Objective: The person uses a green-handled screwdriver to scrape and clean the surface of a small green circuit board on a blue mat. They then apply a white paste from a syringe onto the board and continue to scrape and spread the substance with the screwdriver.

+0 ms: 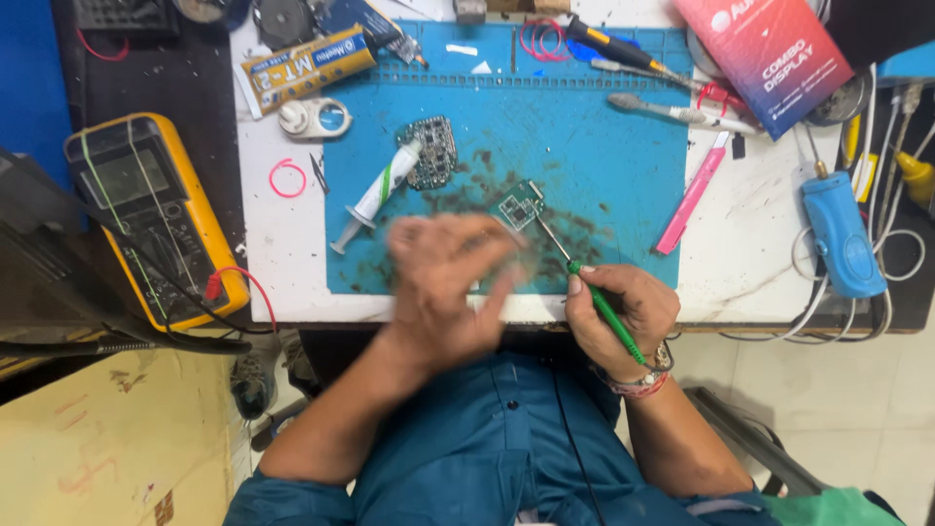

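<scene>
My right hand (pixel 623 317) grips a thin green-handled soldering iron (pixel 604 310), and its metal tip reaches up to a small green circuit board (pixel 519 206) on the blue work mat (pixel 584 146). Blurred with motion, my left hand (pixel 443 287) hovers over the mat's near edge just left of the board, fingers spread and holding nothing. A round dark circuit board (pixel 433 151) and a white syringe with a green stripe (pixel 375 195) lie farther left on the mat.
A yellow multimeter (pixel 146 209) with red and black leads stands at the left. A yellow glue tube (pixel 307 66), a pink strip tool (pixel 691 195), screwdrivers (pixel 623 49), a blue handheld tool (pixel 840 234) and a red-blue box (pixel 769 54) surround the mat.
</scene>
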